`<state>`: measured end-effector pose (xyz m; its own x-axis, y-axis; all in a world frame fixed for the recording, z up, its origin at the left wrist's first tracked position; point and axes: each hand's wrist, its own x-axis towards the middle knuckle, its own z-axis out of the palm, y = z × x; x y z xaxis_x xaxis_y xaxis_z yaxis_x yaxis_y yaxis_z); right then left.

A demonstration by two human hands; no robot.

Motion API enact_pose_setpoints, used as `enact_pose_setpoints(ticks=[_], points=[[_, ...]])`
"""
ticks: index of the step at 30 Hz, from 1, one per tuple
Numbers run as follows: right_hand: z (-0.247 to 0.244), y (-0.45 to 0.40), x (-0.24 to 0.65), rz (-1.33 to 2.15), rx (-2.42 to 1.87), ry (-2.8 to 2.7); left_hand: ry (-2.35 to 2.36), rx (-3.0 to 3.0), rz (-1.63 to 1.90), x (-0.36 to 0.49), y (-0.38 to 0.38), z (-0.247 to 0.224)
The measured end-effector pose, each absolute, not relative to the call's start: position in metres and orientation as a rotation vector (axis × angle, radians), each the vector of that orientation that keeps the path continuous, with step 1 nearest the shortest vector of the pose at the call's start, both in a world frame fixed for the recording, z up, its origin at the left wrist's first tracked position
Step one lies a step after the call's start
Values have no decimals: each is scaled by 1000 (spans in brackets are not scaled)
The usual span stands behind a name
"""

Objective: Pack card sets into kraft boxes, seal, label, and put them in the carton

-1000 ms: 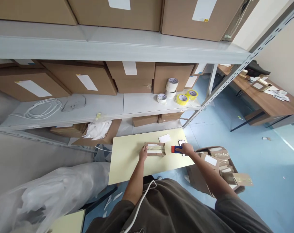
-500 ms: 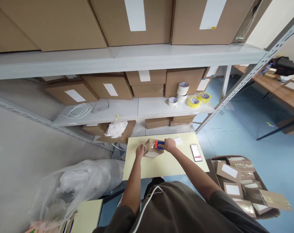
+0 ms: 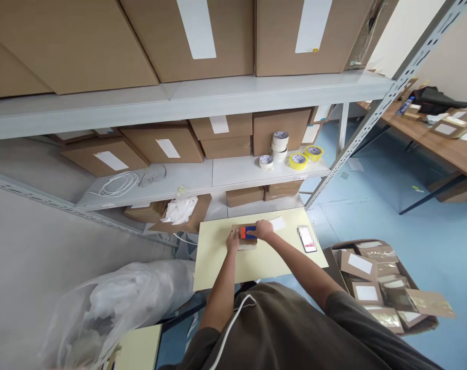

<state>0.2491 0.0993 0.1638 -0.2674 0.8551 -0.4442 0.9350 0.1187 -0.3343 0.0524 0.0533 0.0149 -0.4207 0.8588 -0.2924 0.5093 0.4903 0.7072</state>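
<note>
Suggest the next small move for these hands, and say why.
Probably draw the red-and-blue dispenser rightward across the small cardboard box: the right hand holds it over the box's top, and the left hand, at the box's left end, could steady it. Any tape strip is too small to make out.

You can read no text: the white labels [image 3: 197, 29] on your cardboard boxes [image 3: 228, 64], the print in the tape rolls [image 3: 298, 161] and the phone [image 3: 309, 242] screen are too small or blurred.
</note>
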Motion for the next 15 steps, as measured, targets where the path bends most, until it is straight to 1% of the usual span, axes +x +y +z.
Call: enact_pose_setpoints(ticks=[3,6,8,11,15], points=[[166,105,310,-775,1866,2141,2096,1076,672,70,59,16],[168,106,369,-610,1988,2072,2074,1076,665,75,59,16],[168,107,393,-619,2012,2042,2059,1086,676,75,58,16],[165,110,400,-612,2028,2032,2054,1086,664,75,56,17],[147,111,361,-583,2030,2001,2054,1080,633,75,57,20]])
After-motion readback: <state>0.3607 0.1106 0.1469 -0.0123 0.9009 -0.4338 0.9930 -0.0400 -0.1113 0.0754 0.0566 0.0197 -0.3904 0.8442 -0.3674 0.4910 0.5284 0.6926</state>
